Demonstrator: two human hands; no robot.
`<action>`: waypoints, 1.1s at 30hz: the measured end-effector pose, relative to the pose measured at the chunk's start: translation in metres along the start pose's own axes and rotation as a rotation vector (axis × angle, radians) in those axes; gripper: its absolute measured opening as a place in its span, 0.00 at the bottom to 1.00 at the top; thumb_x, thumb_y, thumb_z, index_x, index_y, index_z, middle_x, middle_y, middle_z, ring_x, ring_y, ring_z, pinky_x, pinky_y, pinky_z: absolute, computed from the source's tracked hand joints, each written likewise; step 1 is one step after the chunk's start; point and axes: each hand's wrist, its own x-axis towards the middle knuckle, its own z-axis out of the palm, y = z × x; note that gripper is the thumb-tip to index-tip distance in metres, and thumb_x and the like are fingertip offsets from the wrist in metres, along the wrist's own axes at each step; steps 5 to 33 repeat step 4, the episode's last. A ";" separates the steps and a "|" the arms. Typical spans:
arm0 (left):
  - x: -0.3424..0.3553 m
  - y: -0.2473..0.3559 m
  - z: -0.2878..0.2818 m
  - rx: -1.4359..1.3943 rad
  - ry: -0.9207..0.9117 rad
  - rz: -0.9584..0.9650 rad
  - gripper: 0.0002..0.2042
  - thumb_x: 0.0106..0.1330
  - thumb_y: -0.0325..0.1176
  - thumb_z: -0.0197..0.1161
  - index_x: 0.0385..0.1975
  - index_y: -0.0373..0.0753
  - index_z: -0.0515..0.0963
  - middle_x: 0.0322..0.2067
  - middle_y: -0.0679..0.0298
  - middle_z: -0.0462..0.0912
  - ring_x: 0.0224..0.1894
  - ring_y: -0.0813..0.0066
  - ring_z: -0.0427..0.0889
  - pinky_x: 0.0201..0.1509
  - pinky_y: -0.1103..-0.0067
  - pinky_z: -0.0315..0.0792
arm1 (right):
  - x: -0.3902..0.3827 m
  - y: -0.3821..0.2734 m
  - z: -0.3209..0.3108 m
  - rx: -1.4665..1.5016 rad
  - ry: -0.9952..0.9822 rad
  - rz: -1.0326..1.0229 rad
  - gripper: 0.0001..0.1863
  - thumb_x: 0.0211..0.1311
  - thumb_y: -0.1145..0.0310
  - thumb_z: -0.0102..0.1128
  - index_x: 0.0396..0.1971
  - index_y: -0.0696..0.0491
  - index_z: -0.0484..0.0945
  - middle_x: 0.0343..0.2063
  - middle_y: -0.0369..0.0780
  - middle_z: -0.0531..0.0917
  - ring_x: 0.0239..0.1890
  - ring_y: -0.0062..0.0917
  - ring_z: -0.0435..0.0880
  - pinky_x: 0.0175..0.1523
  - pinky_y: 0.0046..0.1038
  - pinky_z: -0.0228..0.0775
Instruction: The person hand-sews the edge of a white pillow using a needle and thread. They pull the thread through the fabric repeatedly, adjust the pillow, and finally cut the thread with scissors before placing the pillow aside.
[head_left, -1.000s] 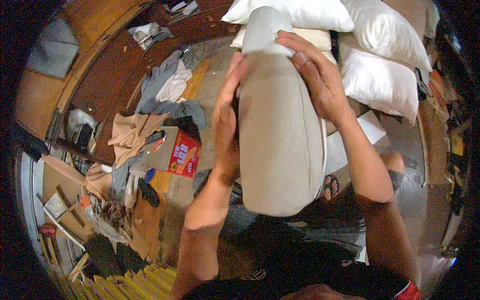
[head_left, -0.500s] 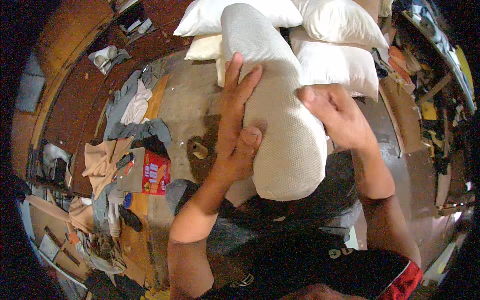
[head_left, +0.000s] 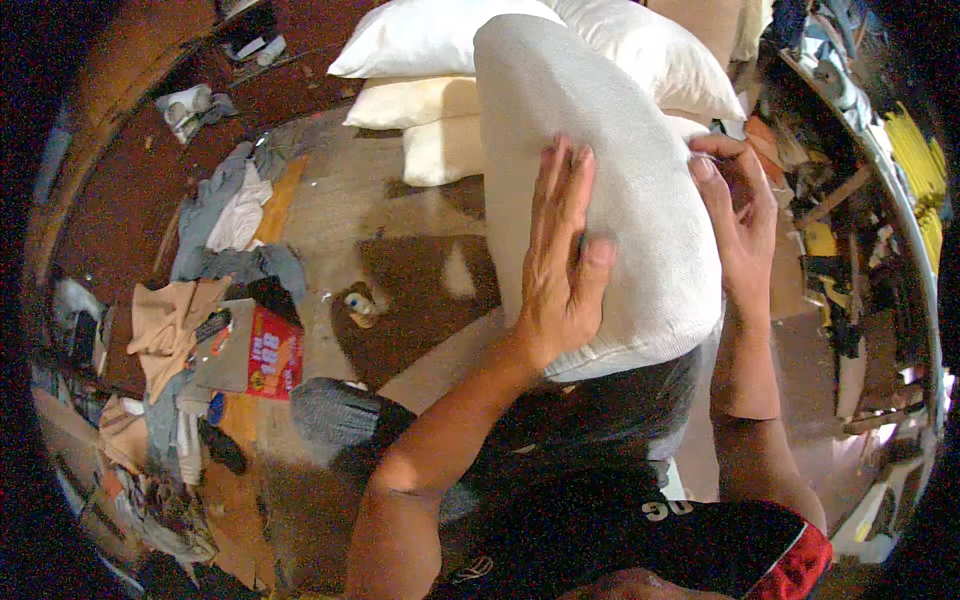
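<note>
A long, pale grey-white cushion (head_left: 630,240) with a textured fabric cover stands tilted over my lap, its far end leaning toward the stacked pillows. My left hand (head_left: 565,270) lies flat on its front face, fingers stretched and thumb apart. At the cushion's right edge is my right hand (head_left: 735,200), its thumb and forefinger pinched together and the other fingers curled. Something thin and light may be between those fingertips, too small to make out. A seam runs along the cushion's near end.
White pillows (head_left: 430,40) are stacked at the far side. On the floor to the left stand a small spool (head_left: 358,303) and a red carton (head_left: 272,352), with crumpled cloths (head_left: 175,320) beside it. Cluttered scraps (head_left: 850,240) line the right side.
The cushion has swung to the right and turned more upright. My left hand has moved right along with it, and my right hand has risen to its edge with fingertips pinched.
</note>
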 end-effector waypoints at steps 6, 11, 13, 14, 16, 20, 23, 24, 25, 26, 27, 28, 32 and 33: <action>-0.023 -0.001 0.030 -0.040 -0.051 0.018 0.34 0.76 0.51 0.42 0.74 0.34 0.50 0.74 0.43 0.46 0.76 0.41 0.45 0.77 0.54 0.41 | 0.007 0.005 -0.034 0.093 -0.236 -0.005 0.25 0.67 0.63 0.62 0.60 0.60 0.74 0.57 0.44 0.79 0.63 0.21 0.70 0.70 0.24 0.53; -0.023 -0.001 0.030 -0.040 -0.051 0.018 0.34 0.76 0.51 0.42 0.74 0.34 0.50 0.74 0.43 0.46 0.76 0.41 0.45 0.77 0.54 0.41 | 0.007 0.005 -0.034 0.093 -0.236 -0.005 0.25 0.67 0.63 0.62 0.60 0.60 0.74 0.57 0.44 0.79 0.63 0.21 0.70 0.70 0.24 0.53; -0.023 -0.001 0.030 -0.040 -0.051 0.018 0.34 0.76 0.51 0.42 0.74 0.34 0.50 0.74 0.43 0.46 0.76 0.41 0.45 0.77 0.54 0.41 | 0.007 0.005 -0.034 0.093 -0.236 -0.005 0.25 0.67 0.63 0.62 0.60 0.60 0.74 0.57 0.44 0.79 0.63 0.21 0.70 0.70 0.24 0.53; -0.023 -0.001 0.030 -0.040 -0.051 0.018 0.34 0.76 0.51 0.42 0.74 0.34 0.50 0.74 0.43 0.46 0.76 0.41 0.45 0.77 0.54 0.41 | 0.007 0.005 -0.034 0.093 -0.236 -0.005 0.25 0.67 0.63 0.62 0.60 0.60 0.74 0.57 0.44 0.79 0.63 0.21 0.70 0.70 0.24 0.53; -0.023 -0.001 0.030 -0.040 -0.051 0.018 0.34 0.76 0.51 0.42 0.74 0.34 0.50 0.74 0.43 0.46 0.76 0.41 0.45 0.77 0.54 0.41 | 0.007 0.005 -0.034 0.093 -0.236 -0.005 0.25 0.67 0.63 0.62 0.60 0.60 0.74 0.57 0.44 0.79 0.63 0.21 0.70 0.70 0.24 0.53; -0.023 -0.001 0.030 -0.040 -0.051 0.018 0.34 0.76 0.51 0.42 0.74 0.34 0.50 0.74 0.43 0.46 0.76 0.41 0.45 0.77 0.54 0.41 | 0.007 0.005 -0.034 0.093 -0.236 -0.005 0.25 0.67 0.63 0.62 0.60 0.60 0.74 0.57 0.44 0.79 0.63 0.21 0.70 0.70 0.24 0.53; -0.023 -0.001 0.030 -0.040 -0.051 0.018 0.34 0.76 0.51 0.42 0.74 0.34 0.50 0.74 0.43 0.46 0.76 0.41 0.45 0.77 0.54 0.41 | 0.007 0.005 -0.034 0.093 -0.236 -0.005 0.25 0.67 0.63 0.62 0.60 0.60 0.74 0.57 0.44 0.79 0.63 0.21 0.70 0.70 0.24 0.53; -0.023 -0.001 0.030 -0.040 -0.051 0.018 0.34 0.76 0.51 0.42 0.74 0.34 0.50 0.74 0.43 0.46 0.76 0.41 0.45 0.77 0.54 0.41 | 0.007 0.005 -0.034 0.093 -0.236 -0.005 0.25 0.67 0.63 0.62 0.60 0.60 0.74 0.57 0.44 0.79 0.63 0.21 0.70 0.70 0.24 0.53; -0.023 -0.001 0.030 -0.040 -0.051 0.018 0.34 0.76 0.51 0.42 0.74 0.34 0.50 0.74 0.43 0.46 0.76 0.41 0.45 0.77 0.54 0.41 | 0.007 0.005 -0.034 0.093 -0.236 -0.005 0.25 0.67 0.63 0.62 0.60 0.60 0.74 0.57 0.44 0.79 0.63 0.21 0.70 0.70 0.24 0.53; -0.023 -0.001 0.030 -0.040 -0.051 0.018 0.34 0.76 0.51 0.42 0.74 0.34 0.50 0.74 0.43 0.46 0.76 0.41 0.45 0.77 0.54 0.41 | 0.007 0.005 -0.034 0.093 -0.236 -0.005 0.25 0.67 0.63 0.62 0.60 0.60 0.74 0.57 0.44 0.79 0.63 0.21 0.70 0.70 0.24 0.53; -0.023 -0.001 0.030 -0.040 -0.051 0.018 0.34 0.76 0.51 0.42 0.74 0.34 0.50 0.74 0.43 0.46 0.76 0.41 0.45 0.77 0.54 0.41 | 0.007 0.005 -0.034 0.093 -0.236 -0.005 0.25 0.67 0.63 0.62 0.60 0.60 0.74 0.57 0.44 0.79 0.63 0.21 0.70 0.70 0.24 0.53; -0.023 -0.001 0.030 -0.040 -0.051 0.018 0.34 0.76 0.51 0.42 0.74 0.34 0.50 0.74 0.43 0.46 0.76 0.41 0.45 0.77 0.54 0.41 | 0.007 0.005 -0.034 0.093 -0.236 -0.005 0.25 0.67 0.63 0.62 0.60 0.60 0.74 0.57 0.44 0.79 0.63 0.21 0.70 0.70 0.24 0.53; -0.023 -0.001 0.030 -0.040 -0.051 0.018 0.34 0.76 0.51 0.42 0.74 0.34 0.50 0.74 0.43 0.46 0.76 0.41 0.45 0.77 0.54 0.41 | 0.007 0.005 -0.034 0.093 -0.236 -0.005 0.25 0.67 0.63 0.62 0.60 0.60 0.74 0.57 0.44 0.79 0.63 0.21 0.70 0.70 0.24 0.53; -0.023 -0.001 0.030 -0.040 -0.051 0.018 0.34 0.76 0.51 0.42 0.74 0.34 0.50 0.74 0.43 0.46 0.76 0.41 0.45 0.77 0.54 0.41 | 0.007 0.005 -0.034 0.093 -0.236 -0.005 0.25 0.67 0.63 0.62 0.60 0.60 0.74 0.57 0.44 0.79 0.63 0.21 0.70 0.70 0.24 0.53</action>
